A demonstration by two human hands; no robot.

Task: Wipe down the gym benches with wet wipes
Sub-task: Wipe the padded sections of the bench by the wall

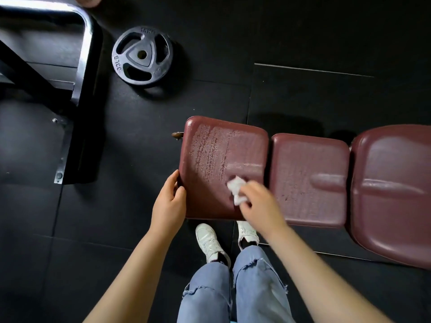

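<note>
Bench: long maroon padded vinyl gym bench [310,173] on the black rubber floor [116,206].
Right grip: right hand [258,201] closed on a crumpled white wet wipe [237,190], pressed to the end pad.
Left grip: left hand [169,201] clasps the pad's edge.
Done: wet streaks cover two pads.
Left: far pad looks only partly wetted; other benches unseen.

Floor [279,31]: black rubber mat tiles, seams visible, one pale seam line to the right of the weight plate [141,56]. Plate lies flat on the floor, dark iron, three grip slots, stamped "33LB". Left of the plate: a black steel machine frame [85,66] with a bent tube, its foot bolted down below. Light falls from above, glinting on the tube.
</note>
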